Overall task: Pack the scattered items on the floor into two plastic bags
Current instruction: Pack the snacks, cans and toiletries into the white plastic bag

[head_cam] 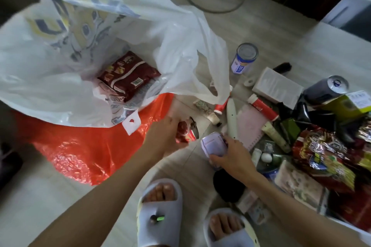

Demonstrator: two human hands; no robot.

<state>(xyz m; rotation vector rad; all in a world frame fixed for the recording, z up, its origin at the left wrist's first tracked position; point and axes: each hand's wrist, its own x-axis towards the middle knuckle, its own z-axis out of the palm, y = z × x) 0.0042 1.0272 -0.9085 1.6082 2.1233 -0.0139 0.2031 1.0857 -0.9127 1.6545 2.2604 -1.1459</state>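
Hands are both gripping: my right hand (pixel 230 156) a lilac pack (pixel 213 144), my left hand (pixel 166 136) a red packet (pixel 183 132). Beyond, white bag (pixel 60 66) is holding snacks; orange bag (pixel 90 146) is lying flat; most items are waiting on the floor (pixel 261 26).

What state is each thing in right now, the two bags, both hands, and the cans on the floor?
white bag: open, red snack pack inside
orange bag: flat on floor
left hand: grips red packet
right hand: grips lilac box
white can: upright
dark can: tilted
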